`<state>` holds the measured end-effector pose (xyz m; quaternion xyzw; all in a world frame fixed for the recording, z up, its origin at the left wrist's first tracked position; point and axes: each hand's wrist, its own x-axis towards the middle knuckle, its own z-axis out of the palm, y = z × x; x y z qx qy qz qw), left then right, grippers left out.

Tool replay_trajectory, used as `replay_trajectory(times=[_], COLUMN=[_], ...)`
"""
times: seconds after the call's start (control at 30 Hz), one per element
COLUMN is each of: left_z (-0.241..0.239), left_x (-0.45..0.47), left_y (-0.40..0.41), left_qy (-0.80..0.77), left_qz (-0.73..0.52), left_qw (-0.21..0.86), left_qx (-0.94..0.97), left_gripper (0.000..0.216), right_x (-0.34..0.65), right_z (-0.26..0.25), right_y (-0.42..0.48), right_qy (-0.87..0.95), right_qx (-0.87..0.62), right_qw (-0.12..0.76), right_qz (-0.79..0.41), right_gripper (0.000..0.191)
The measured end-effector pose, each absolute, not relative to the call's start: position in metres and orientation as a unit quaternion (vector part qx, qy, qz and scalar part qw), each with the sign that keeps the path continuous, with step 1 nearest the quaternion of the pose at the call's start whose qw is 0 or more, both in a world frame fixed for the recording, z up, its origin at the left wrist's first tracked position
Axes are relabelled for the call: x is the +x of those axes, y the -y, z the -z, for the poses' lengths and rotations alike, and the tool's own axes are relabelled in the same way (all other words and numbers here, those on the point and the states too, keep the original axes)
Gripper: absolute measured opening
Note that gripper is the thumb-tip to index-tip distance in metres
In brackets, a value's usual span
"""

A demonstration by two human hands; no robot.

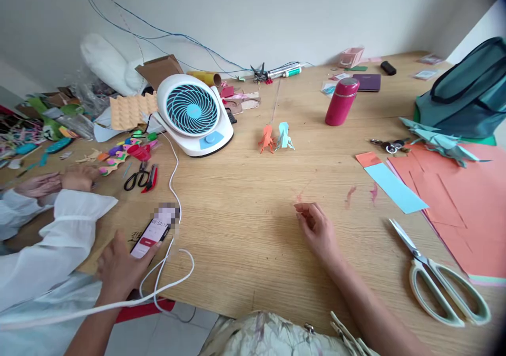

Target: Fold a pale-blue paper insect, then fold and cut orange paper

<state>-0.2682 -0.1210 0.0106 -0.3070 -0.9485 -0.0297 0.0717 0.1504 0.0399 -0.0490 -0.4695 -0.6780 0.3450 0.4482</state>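
My left hand (120, 266) is at the near end of a phone (152, 234) with a running timer on its lit screen. Its thumb touches the phone's lower right corner, and the other fingers are spread out at the left side. A white cable (172, 187) runs beside the phone. On the wooden table (237, 219), my right hand (316, 227) rests with fingers curled and thumb close to the forefinger; I see nothing in it. Beyond stand an orange folded paper figure (267, 138) and a light blue one (284, 136).
On the right lie large scissors (430, 277), orange paper sheets (474, 203), a blue paper strip (396, 187) and a folded blue figure (443, 141). A pink bottle (342, 103) and a fan (193, 113) stand farther back. Another person's hands (79, 178) are at left, near black-handled scissors (137, 179).
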Motion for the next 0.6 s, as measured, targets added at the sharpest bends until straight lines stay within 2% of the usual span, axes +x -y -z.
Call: replay_trajectory(times=[0.13, 0.37, 0.6], left_z=[-0.012, 0.001, 0.007], left_x=[-0.268, -0.284, -0.256], left_y=[0.111, 0.112, 0.1], left_qy=[0.948, 0.921, 0.919], left_qz=[-0.051, -0.022, -0.008], left_qw=[-0.004, 0.029, 0.033], left_qx=[-0.315, -0.388, -0.392], left_gripper=[0.092, 0.061, 0.079], right_x=[0.151, 0.149, 0.148], right_z=[0.051, 0.05, 0.049], right_y=[-0.041, -0.041, -0.041], right_qy=[0.679, 0.69, 0.688], right_qx=[-0.47, -0.468, -0.461], right_qw=[0.445, 0.435, 0.434], right_qz=[-0.346, -0.341, -0.355], right_gripper=[0.015, 0.015, 0.016])
